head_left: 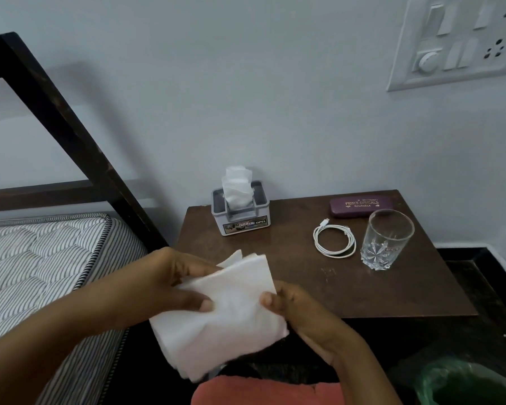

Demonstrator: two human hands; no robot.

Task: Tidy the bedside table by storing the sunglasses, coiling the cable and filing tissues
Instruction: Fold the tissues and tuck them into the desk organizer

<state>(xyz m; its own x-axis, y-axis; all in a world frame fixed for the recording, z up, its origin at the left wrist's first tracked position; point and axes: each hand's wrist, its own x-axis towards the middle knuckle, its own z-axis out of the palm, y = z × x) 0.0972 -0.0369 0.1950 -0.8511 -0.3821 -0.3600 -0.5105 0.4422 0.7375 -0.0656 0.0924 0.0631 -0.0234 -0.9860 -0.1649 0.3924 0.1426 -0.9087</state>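
Head view shows the left hand [170, 285] and the right hand [298, 311] both pinched onto a soft stack of white paper tissues [222, 320], held in the air over the near left corner of the dark brown wooden bedside table [333, 287]. The left thumb lies across the stack's upper left part, the right thumb presses its right edge, and the sheets droop toward 7 o'clock, so the stack's long axis runs roughly from 1 o'clock down to 7 o'clock. From the hands, the small grey plastic tissue box [240, 214], with white tissue standing out of its top slot, lies at about 12 o'clock, near the table's far left corner; both hands look about equally near it. My judgement is that the coming move turns on carrying the stack straight up-frame to that slot and turning it to fit. At 2 o'clock, well apart, the coiled white charging cable [334, 240] lies flat, already looped, just beside a clear cut-glass tumbler [387, 239], with the closed maroon spectacle case [360, 206] behind them.
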